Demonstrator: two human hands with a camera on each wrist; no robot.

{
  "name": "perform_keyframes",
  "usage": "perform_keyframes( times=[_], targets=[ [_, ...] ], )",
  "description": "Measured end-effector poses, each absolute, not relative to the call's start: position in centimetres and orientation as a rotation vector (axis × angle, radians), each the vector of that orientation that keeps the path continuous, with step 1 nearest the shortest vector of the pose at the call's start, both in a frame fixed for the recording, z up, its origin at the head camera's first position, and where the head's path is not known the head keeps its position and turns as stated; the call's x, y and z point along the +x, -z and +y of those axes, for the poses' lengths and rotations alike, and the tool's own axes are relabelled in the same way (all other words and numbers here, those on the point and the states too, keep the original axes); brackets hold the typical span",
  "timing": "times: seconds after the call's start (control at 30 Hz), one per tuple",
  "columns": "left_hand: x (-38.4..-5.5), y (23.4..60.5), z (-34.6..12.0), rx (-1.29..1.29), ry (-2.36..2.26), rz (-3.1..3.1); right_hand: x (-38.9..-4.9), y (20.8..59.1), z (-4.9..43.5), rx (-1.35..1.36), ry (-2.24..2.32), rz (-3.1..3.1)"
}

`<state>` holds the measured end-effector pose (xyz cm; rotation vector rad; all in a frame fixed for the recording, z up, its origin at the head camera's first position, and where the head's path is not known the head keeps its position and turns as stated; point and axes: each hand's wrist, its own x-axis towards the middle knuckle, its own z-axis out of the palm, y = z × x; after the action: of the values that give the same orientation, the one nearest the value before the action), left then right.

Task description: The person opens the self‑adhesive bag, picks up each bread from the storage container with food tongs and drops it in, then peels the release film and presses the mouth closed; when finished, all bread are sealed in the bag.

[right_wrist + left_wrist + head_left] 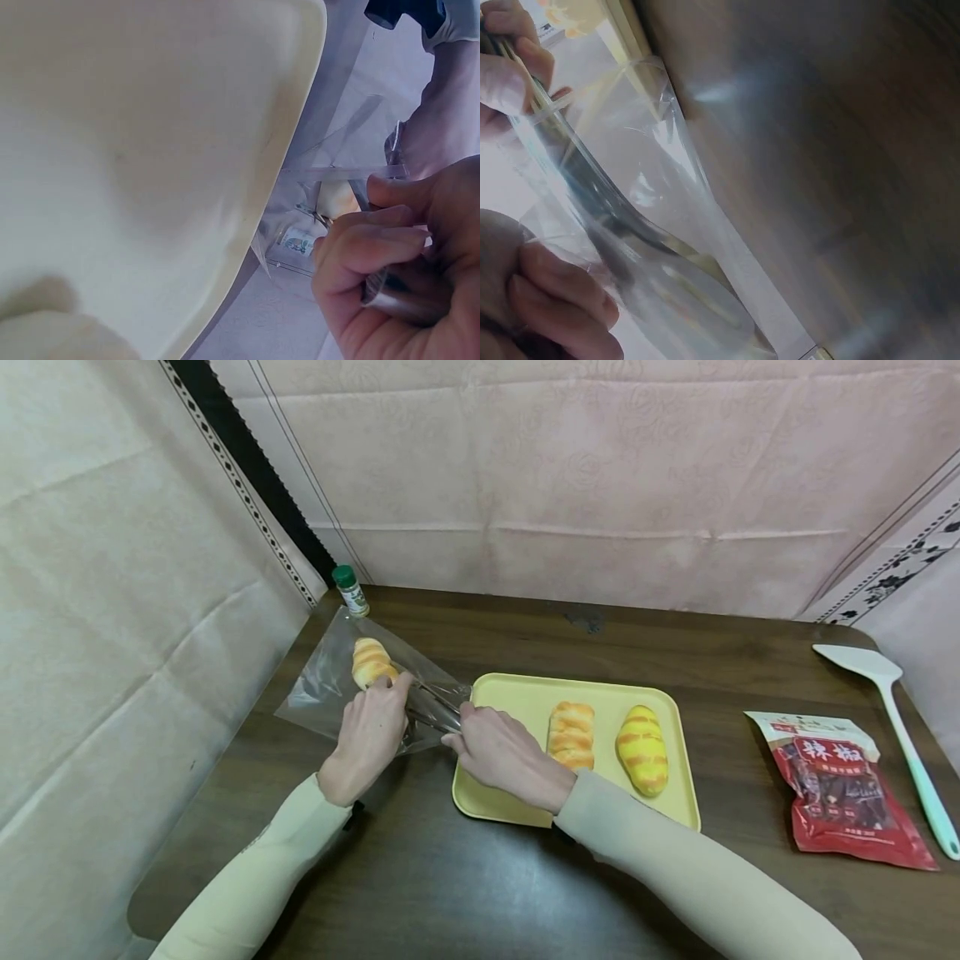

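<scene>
Fingers (360,247) of the right hand (510,756) are curled tightly round metal tongs (592,184) beside the left edge of the yellow tray (517,695), while those of the left hand (375,718) pinch the clear bag (322,685). Beneath the tray spreads the dark wooden table (450,893). Left of the tray lies the bag, its near end reaching the tray's edge, with the tongs' metal arms extending into it; whether they grip anything cannot be told. At the tray's far right, past the red packet (840,793), rests the spatula (910,743); the packet lies between it and the tray. On the tray sit a pale roll (572,735) and, to its right, a yellow roll (642,750). Well left of the tray, a striped roll (371,660) lies inside the bag. Smallest, the green-capped bottle (351,591) stands beyond the tray's far left corner, just by the bag.
</scene>
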<state>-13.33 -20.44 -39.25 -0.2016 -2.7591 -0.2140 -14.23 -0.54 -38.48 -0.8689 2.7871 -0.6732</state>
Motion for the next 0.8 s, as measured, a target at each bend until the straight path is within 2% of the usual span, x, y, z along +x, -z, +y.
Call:
perform_keyframes(
  times=[0.33,0.63,0.8],
  targets=[
    [-12.9,39.1,-20.4,-0.227,0.26,-2.767,-15.1,38.7,-1.8,-0.811,0.661,2.756],
    [-12.9,39.1,-20.9,-0.187,0.304,-2.795,-16.3,38.2,-1.0,-0.649,0.792,2.554],
    [-12.9,39.2,-21.2,-0.17,0.308,-2.786,-16.2,38.3,-0.6,-0.686,0.731,2.566]
  ],
)
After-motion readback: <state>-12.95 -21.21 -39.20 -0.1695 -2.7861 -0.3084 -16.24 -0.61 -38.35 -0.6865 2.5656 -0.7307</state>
